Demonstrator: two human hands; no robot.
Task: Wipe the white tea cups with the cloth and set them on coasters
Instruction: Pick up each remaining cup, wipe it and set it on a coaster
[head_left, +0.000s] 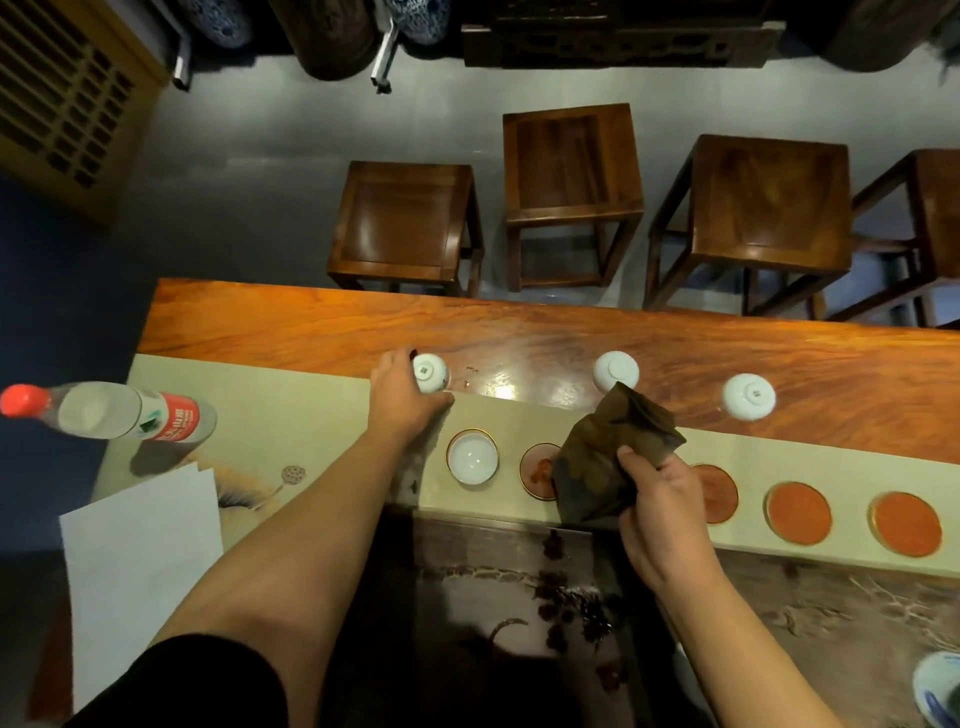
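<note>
The left hand (402, 397) is wrapped around 1 upturned white tea cup (430, 373) at the far edge of the cream runner (291, 415), its foot ring facing up. 2 more upturned cups stand on the bare wooden table (571, 327) beyond the runner: the middle cup (615, 370) just behind the cloth, and the right cup (748, 397) well apart to the right. A 4th cup (472, 457) sits upright on a gold-rimmed coaster on the runner, just right of the left wrist. The right hand (660, 499) pinches a crumpled brown cloth (608, 462), which hangs over the 2nd coaster (537, 470) and part of the 3rd (719, 493). 2 bare orange coasters (797, 513) (906, 525) lie further right. A capped plastic bottle (104, 413) lies at the runner's left end, near a white sheet of paper (140, 566). 4 wooden stools (405, 223) stand beyond the table.
</note>
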